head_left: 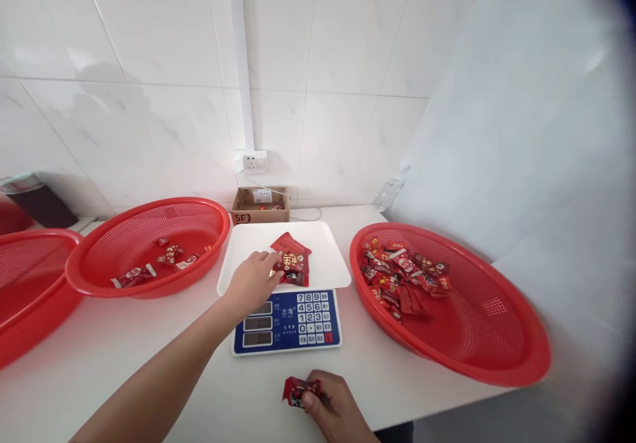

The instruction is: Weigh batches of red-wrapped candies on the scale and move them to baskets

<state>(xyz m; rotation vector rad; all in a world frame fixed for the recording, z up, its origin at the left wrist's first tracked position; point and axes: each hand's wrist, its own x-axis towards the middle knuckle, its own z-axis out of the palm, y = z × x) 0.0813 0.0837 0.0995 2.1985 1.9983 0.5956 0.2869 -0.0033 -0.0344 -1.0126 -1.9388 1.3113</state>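
My left hand (254,277) reaches over the white weighing pan (241,238) of a digital scale, its fingers closed on the edge of a red packet with gold lettering (289,261). Other red packets (285,239) lie under and behind that one on the pan. Below the scale's blue keypad panel (288,324), my right hand (332,400) grips a small red-and-black wrapped candy (297,391) between thumb and fingers, just above the table's near side.
To the right stands a red mesh basket (487,357) with a heap of wrapped candies (397,274). Another red basket (149,218) on the left holds a few packets. A third basket (30,297) is at far left. Behind the scale sits a cardboard box (261,216) against the wall.
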